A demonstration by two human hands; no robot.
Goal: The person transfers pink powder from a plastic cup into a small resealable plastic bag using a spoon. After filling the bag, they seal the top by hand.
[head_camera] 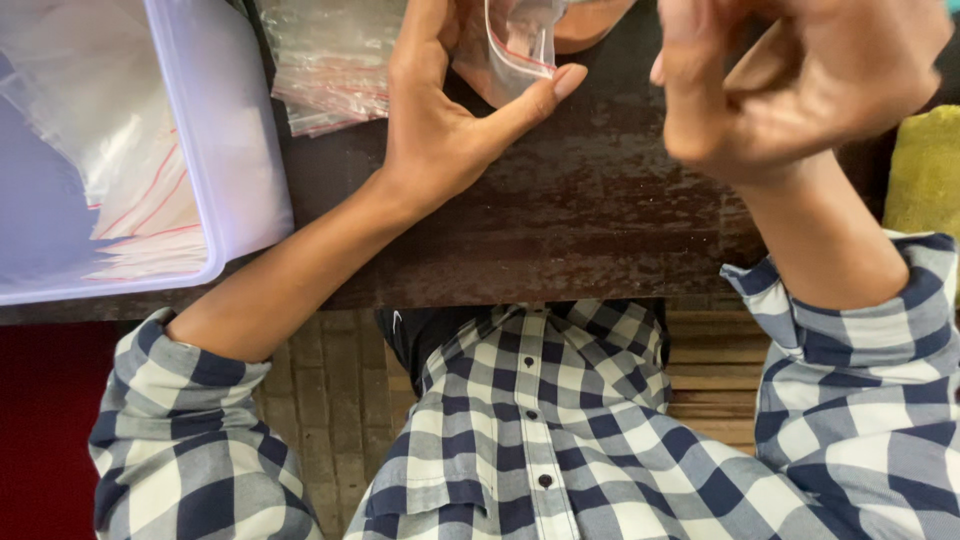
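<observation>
My left hand (pixel 440 110) pinches a small clear zip bag (pixel 520 40) above the bench (pixel 560 230), near the top edge. My right hand (pixel 790 80) is curled beside it; whether it holds anything I cannot tell. I judge bag-opening underway; next needs the mouth spread steadily.
</observation>
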